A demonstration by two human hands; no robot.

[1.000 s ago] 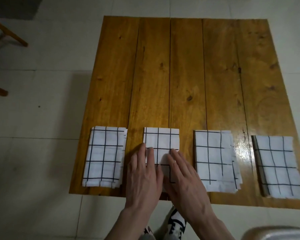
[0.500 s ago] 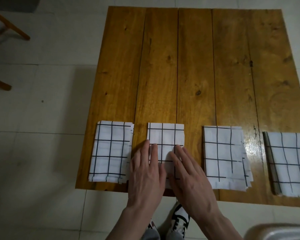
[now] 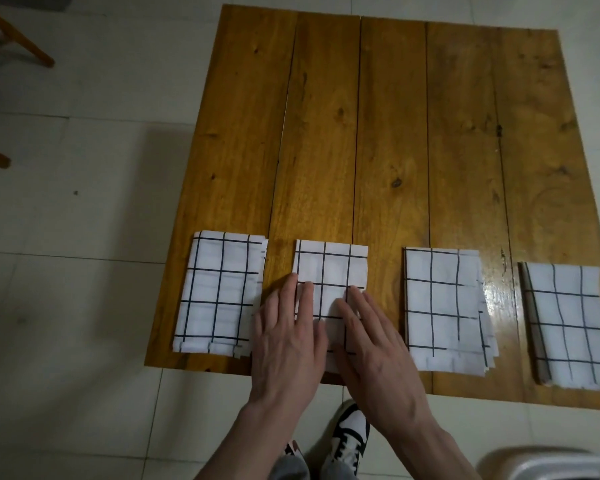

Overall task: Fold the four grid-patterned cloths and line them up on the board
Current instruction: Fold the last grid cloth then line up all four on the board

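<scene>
Four grid-patterned cloths now lie folded in a row along the near edge of the wooden plank board (image 3: 388,133), which rests on a pale tiled floor (image 3: 84,237). Over the last second nothing in that row has shifted against the planks; only the camera has drifted, so the board sits a little further right and higher in view. From left to right there is the far-left cloth (image 3: 219,292), the second cloth (image 3: 329,268), the third cloth (image 3: 444,306) and the far-right cloth (image 3: 572,323), each apart from its neighbours with bare wood between. Both hands remain flat on the second cloth, as they were a second ago: the left hand (image 3: 288,344) covers its near left corner and spills onto the wood beside it, while the right hand (image 3: 371,348) lies on its near right part, fingers spread and pointing away from the person. Neither hand pinches or lifts anything; they lie side by side, close but not clasped. That stillness suggests the last fold is only being pressed flat, so the task looks all but finished. Small flaws remain: the third cloth's layers fan out at its right and near edges, and the far-right cloth sits slightly skewed, its near edge close to the board's edge.
</scene>
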